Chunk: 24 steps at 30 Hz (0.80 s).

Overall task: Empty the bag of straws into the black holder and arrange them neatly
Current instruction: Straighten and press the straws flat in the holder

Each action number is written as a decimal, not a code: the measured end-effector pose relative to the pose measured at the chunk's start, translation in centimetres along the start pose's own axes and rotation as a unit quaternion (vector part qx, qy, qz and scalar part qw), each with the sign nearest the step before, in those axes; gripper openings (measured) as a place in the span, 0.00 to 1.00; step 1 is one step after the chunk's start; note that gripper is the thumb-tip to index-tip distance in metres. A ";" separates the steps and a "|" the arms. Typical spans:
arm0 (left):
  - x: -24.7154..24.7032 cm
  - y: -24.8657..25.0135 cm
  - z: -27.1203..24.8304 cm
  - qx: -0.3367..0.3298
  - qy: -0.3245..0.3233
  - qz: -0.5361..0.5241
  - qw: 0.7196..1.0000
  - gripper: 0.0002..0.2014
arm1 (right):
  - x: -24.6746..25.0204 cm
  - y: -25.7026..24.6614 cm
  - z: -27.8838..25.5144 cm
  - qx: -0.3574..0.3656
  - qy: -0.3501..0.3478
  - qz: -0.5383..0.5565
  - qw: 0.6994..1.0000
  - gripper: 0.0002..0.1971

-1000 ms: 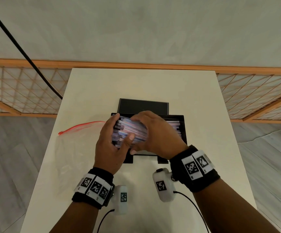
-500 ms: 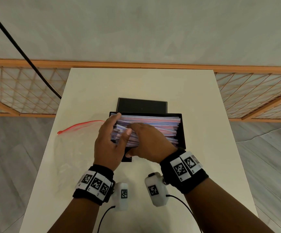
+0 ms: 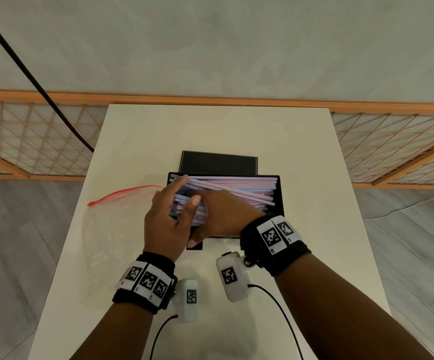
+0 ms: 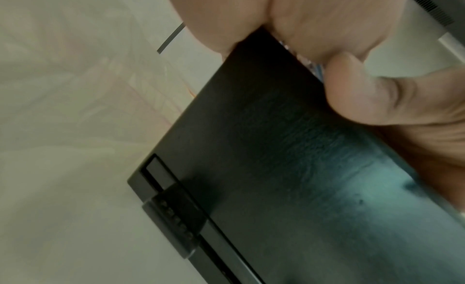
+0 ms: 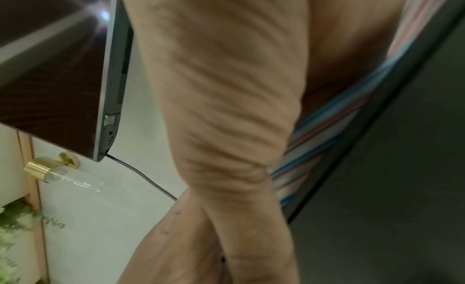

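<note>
Here, in the head view, the black holder (image 3: 278, 201) stands on the tabletop (image 3: 301, 157), full of straws (image 3: 236, 187). The left hand (image 3: 165, 222) and right hand (image 3: 223, 216) both clasp the straws' left ends. The clear bag (image 3: 112, 222) lies just left. In the left wrist view, fingers (image 4: 372, 89) curl over the holder's rim. In the right wrist view, straws lie under the palm.

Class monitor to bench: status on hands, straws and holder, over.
Left hand and right hand both on straws, left end. Straws in black holder, one lying skewed on top. Empty bag left of holder, not blocking.
</note>
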<state>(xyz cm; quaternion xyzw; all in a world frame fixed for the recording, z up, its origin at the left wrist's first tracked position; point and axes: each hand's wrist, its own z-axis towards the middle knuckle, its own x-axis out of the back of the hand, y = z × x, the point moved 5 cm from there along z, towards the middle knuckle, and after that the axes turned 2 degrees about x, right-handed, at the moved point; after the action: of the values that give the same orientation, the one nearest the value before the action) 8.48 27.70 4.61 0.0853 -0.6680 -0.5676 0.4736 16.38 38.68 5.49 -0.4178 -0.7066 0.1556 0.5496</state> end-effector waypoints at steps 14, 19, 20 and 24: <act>0.2 0.3 -0.1 -0.019 0.009 -0.025 0.999 0.23 | -0.1 0.1 0.6 0.018 0.019 -0.013 1.000 0.42; 0.3 0.7 -0.1 -0.061 0.039 -0.024 0.997 0.18 | -0.2 0.1 0.8 0.006 0.011 -0.015 1.000 0.41; 0.3 0.8 0.0 -0.074 0.046 -0.022 0.996 0.17 | -0.2 0.0 0.9 0.005 0.012 -0.017 1.000 0.41; 0.3 1.0 0.2 -0.093 0.050 -0.015 0.994 0.15 | -0.1 -0.2 0.9 0.003 0.014 -0.028 1.000 0.43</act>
<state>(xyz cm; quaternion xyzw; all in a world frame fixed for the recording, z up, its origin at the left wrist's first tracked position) 8.59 27.99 5.56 0.0789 -0.5863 -0.6293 0.5039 15.49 38.69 5.30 -0.3983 -0.7094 0.1367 0.5652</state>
